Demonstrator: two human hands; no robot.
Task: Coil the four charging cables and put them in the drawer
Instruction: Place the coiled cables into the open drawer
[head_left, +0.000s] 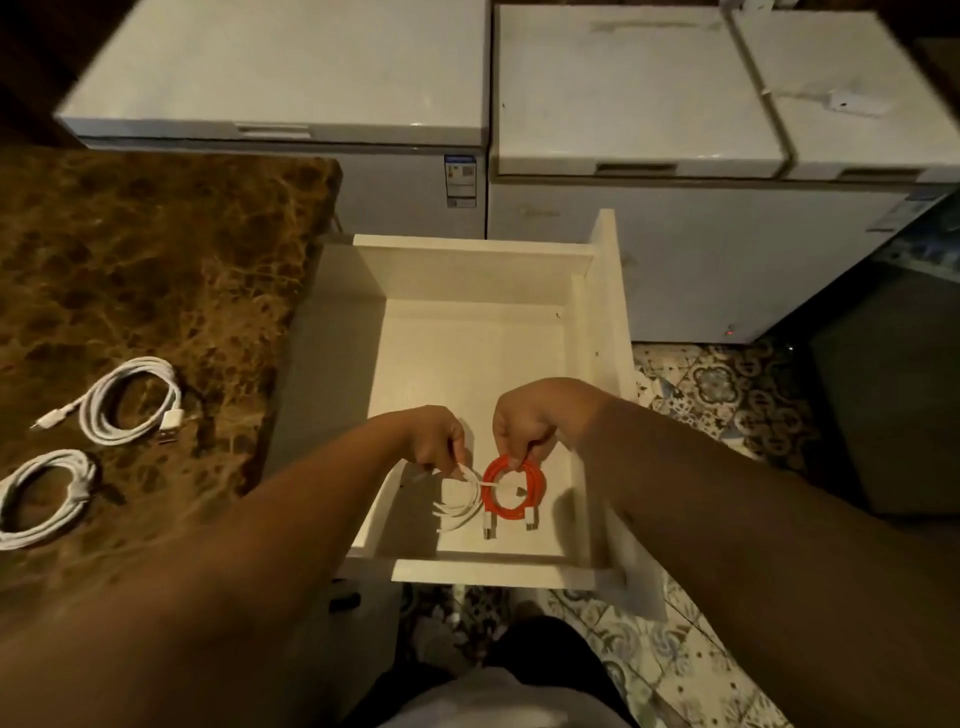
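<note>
My right hand (522, 423) pinches the coiled orange cable (513, 491), my left hand (434, 439) the small white cable coil (460, 501), both low inside the open white wooden drawer (576, 332); I judge half done; two white coils (132, 400) (41, 496) wait on the brown marble counter (156, 260).

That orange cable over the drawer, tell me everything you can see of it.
The orange cable is wound into a neat round coil of several loops and looks rubbery. Two pale plugs hang from its lower edge. The right hand pinches its top, holding it upright inside the open white drawer, beside a white cable that the left hand holds.
</note>
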